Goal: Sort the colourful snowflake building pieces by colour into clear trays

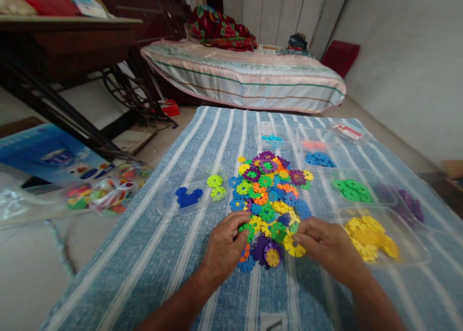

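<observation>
A pile of coloured snowflake-shaped plastic discs lies on a blue striped cloth. My left hand rests at the pile's near left edge, fingers curled and pinched on a green disc. At the near right edge, my right hand has its fingers closed on a yellow disc. A purple and yellow disc lies between the two hands.
Clear trays ring the pile: blue and lime discs at left, green, purple, yellow and blue at right. A bag of discs lies off the cloth at left. A mattress and a dark table stand behind.
</observation>
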`<state>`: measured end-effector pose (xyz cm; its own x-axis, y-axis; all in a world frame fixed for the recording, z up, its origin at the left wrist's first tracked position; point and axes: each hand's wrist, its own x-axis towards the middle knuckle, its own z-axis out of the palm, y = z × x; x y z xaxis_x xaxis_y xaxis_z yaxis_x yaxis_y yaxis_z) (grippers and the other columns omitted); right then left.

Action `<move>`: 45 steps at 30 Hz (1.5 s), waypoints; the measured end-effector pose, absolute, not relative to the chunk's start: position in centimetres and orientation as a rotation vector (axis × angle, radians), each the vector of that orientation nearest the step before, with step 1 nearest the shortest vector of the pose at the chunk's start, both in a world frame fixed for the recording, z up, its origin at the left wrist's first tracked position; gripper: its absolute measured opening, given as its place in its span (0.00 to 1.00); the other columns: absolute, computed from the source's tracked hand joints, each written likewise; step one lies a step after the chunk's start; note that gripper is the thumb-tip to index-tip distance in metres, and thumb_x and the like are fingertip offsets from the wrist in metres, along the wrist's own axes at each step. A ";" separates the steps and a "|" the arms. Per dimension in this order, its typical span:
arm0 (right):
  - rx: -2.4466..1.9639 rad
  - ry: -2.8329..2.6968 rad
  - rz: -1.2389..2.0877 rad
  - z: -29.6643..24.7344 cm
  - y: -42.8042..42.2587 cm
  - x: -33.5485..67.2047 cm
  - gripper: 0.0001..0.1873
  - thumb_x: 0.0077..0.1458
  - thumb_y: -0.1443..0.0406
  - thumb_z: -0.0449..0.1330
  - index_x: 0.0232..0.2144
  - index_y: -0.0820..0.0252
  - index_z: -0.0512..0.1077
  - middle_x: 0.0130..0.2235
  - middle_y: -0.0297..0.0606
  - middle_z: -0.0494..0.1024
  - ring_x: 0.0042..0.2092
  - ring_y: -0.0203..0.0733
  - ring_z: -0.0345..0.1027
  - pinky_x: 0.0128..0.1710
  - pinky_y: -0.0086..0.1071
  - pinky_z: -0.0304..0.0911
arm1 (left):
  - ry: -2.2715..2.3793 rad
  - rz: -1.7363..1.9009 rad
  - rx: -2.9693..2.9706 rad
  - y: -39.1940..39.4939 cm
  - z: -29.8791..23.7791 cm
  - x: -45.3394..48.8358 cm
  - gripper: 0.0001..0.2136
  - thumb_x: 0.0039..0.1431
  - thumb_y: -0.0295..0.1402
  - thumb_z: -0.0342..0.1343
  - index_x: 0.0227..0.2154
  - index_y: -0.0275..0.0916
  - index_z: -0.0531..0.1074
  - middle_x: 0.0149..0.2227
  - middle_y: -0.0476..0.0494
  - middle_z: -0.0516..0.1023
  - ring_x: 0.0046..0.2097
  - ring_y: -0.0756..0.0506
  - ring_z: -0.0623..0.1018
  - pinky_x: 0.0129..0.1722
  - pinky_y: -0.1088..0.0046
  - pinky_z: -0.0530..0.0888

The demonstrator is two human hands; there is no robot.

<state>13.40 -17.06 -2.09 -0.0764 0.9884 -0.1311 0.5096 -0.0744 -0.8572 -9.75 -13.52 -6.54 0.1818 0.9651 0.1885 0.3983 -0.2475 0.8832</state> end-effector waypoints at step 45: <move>-1.716 -1.760 0.437 -1.6 -17.2 9.7 0.14 0.57 0.57 0.54 0.25 0.57 0.72 0.24 0.32 0.74 0.26 0.35 0.68 0.27 0.27 0.58 | 1.187 1.106 1.397 -13.7 -6.0 -9.5 0.04 0.49 0.26 0.54 0.29 0.38 0.72 0.40 0.44 0.77 0.45 0.47 0.77 0.48 0.68 0.73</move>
